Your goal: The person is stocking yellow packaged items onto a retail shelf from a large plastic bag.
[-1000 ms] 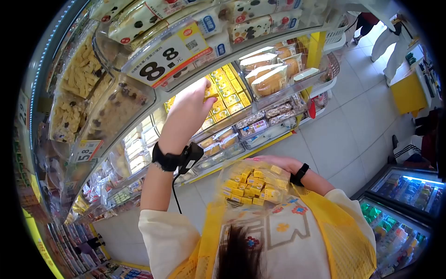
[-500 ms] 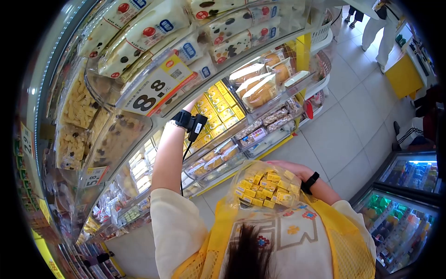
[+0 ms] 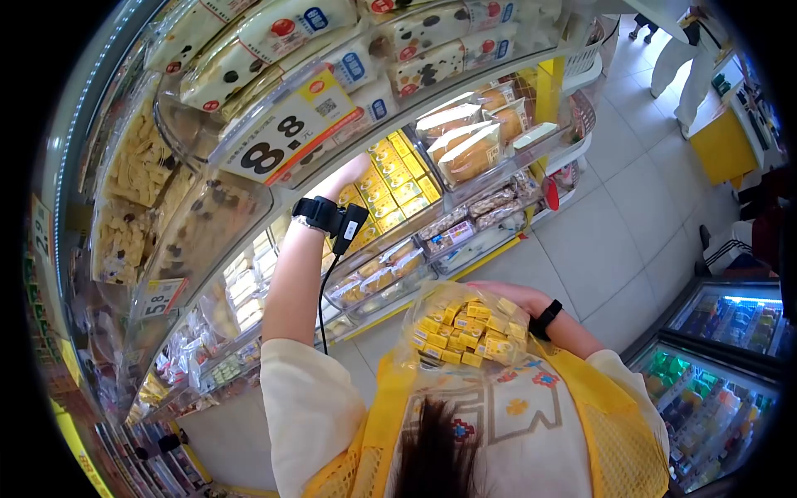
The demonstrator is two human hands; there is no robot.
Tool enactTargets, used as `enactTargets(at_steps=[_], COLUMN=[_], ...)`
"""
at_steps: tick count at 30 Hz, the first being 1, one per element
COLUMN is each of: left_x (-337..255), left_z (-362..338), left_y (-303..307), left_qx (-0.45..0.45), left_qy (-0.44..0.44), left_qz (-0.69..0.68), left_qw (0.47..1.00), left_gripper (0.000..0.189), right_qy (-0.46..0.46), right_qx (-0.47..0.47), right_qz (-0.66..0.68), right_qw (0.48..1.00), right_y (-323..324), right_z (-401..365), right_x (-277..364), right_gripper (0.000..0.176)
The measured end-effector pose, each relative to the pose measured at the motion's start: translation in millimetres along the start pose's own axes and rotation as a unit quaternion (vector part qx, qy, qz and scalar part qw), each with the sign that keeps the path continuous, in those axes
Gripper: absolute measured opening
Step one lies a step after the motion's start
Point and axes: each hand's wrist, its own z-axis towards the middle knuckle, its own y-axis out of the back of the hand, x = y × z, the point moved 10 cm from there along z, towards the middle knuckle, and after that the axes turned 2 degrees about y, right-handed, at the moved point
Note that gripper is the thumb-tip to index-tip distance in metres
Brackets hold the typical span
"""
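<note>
Several small yellow boxes (image 3: 473,332) fill a clear plastic bag (image 3: 425,309) in front of my chest. My right hand (image 3: 508,294) is behind the bag's upper right side, its fingers mostly hidden by the bag. My left hand (image 3: 355,168) reaches under the upper shelf, at the left edge of rows of yellow boxes (image 3: 397,184) in a shelf bin. Its fingertips are hard to make out against the shelf edge. A black wrist device (image 3: 319,215) with a cable is on my left wrist.
Packaged bread (image 3: 469,149) stands right of the yellow boxes. A price sign (image 3: 286,129) hangs on the upper shelf edge. Below are more packaged snacks (image 3: 378,278). Glass-door coolers (image 3: 714,407) stand at lower right. A person in light trousers (image 3: 677,75) stands at upper right, near a yellow counter (image 3: 724,148).
My left hand has moved slightly up and right and shows more beside the yellow boxes. The bag has shifted a little left in view.
</note>
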Motion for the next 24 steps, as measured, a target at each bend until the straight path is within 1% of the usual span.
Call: enactTargets(at_steps=[1, 2, 5, 6, 7, 9, 10, 11, 13, 15, 17, 19, 21, 22, 24], left_x=[2, 3, -6, -6, -4, -6, -15, -25, -61, -90, -105, -119, -133, -135, -165], left_z=[-2, -4, -18, -24, -29, -48, -63, -77, -113, -148, -178, -206, -232, -241, -272], left_y=[-7, -16, -9, -4, 2, 19, 31, 44, 72, 96, 113, 132, 137, 140, 114], left_qx=[0.029, 0.059, 0.068, 0.107, 0.099, 0.083, 0.092, 0.032, -0.043, -0.033, -0.032, -0.032, 0.078, 0.078, 0.251], left_qy=[-0.002, -0.003, -0.005, 0.021, 0.028, 0.022, 0.022, -0.024, -0.156, -0.14, -0.11, -0.122, -0.126, -0.122, -0.209], left_qz=[-0.006, 0.017, 0.005, 0.014, 0.007, -0.065, -0.086, -0.123, -0.095, -0.155, -0.204, -0.213, -0.273, -0.274, -0.237], left_qw=[1.0, 0.998, 0.998, 0.994, 0.995, 0.994, 0.992, 0.992, 0.982, 0.977, 0.972, 0.969, 0.95, 0.951, 0.915], left_gripper=[0.048, 0.056, 0.06, 0.059, 0.054, 0.049, 0.043, 0.033, 0.021, 0.011, 0.007, 0.008, 0.012, 0.012, 0.017], right_qy=[-0.003, -0.002, 0.003, 0.01, 0.004, -0.005, -0.014, -0.02, -0.025, -0.028, -0.045, -0.065, -0.084, -0.077, -0.074], right_qx=[0.001, 0.004, 0.009, 0.01, 0.01, 0.015, 0.012, 0.011, 0.023, 0.035, 0.052, 0.054, 0.059, 0.065, 0.074], right_qz=[-0.003, -0.008, -0.03, -0.043, -0.042, -0.027, -0.01, -0.008, -0.009, -0.009, 0.001, -0.006, -0.013, -0.027, -0.042], right_qw=[1.0, 1.0, 0.999, 0.999, 0.999, 1.0, 1.0, 1.0, 0.999, 0.999, 0.998, 0.996, 0.995, 0.995, 0.994], right_y=[0, 1, -2, -3, -3, -2, -7, -10, -15, -18, -19, -24, -24, -23, -24], right_z=[2, 4, 8, 9, 11, 16, 13, 12, 13, 17, 22, 22, 24, 27, 29], right_x=[-1, -2, -1, 0, -4, -9, -7, -7, -5, -6, -12, -13, -16, -18, -18], right_gripper=[0.053, 0.053, 0.051, 0.05, 0.05, 0.048, 0.047, 0.047, 0.046, 0.046, 0.048, 0.049, 0.05, 0.051, 0.051])
